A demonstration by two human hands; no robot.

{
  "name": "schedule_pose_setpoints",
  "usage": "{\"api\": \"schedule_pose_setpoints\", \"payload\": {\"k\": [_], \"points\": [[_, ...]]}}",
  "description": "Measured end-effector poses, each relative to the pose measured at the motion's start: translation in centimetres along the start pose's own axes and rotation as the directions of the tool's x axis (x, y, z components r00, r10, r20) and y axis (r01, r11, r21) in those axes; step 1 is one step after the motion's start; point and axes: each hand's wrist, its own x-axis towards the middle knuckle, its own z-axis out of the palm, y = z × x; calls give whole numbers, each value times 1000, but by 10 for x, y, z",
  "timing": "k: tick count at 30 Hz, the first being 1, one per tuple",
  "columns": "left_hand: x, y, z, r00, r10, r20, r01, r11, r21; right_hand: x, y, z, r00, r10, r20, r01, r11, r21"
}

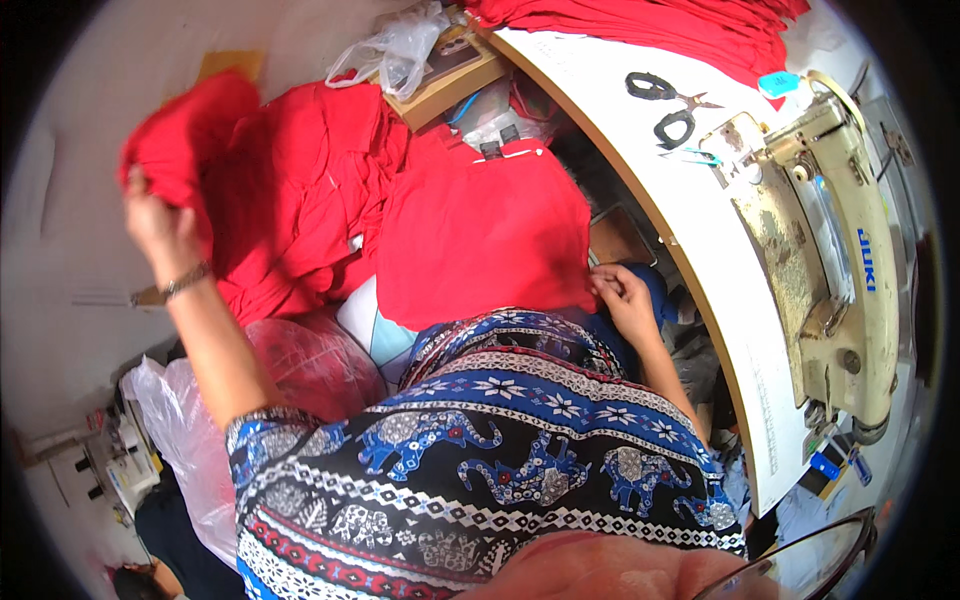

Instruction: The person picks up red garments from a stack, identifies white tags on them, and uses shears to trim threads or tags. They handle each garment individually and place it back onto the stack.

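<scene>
My left hand is raised at the far left and grips one end of a red cloth piece, lifted over a heap of red fabric. A bracelet sits on that wrist. My right hand rests on my lap and pinches the right edge of a flat red fabric panel that is spread over my knees. My patterned blue, black and white garment fills the lower middle.
A cream sewing machine stands on a white table at the right, with two pairs of black scissors and a stack of red cloth behind. Plastic bags lie at the lower left, a wooden box at the top.
</scene>
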Motion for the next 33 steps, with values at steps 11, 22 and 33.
{"api": "schedule_pose_setpoints", "payload": {"k": [11, 22, 33], "points": [[-234, 47, 151, 797, 360, 486, 255, 530, -809, 44, -195, 66, 637, -723, 269, 771, 607, -193], [-147, -26, 156, 903, 80, 421, 219, 758, -614, 50, -169, -57, 774, -613, -158, 433, 695, -574], [-175, -104, -52, 447, -588, 674, -367, 567, 738, -15, -37, -15, 873, -278, 400, 483, 597, -641]]}}
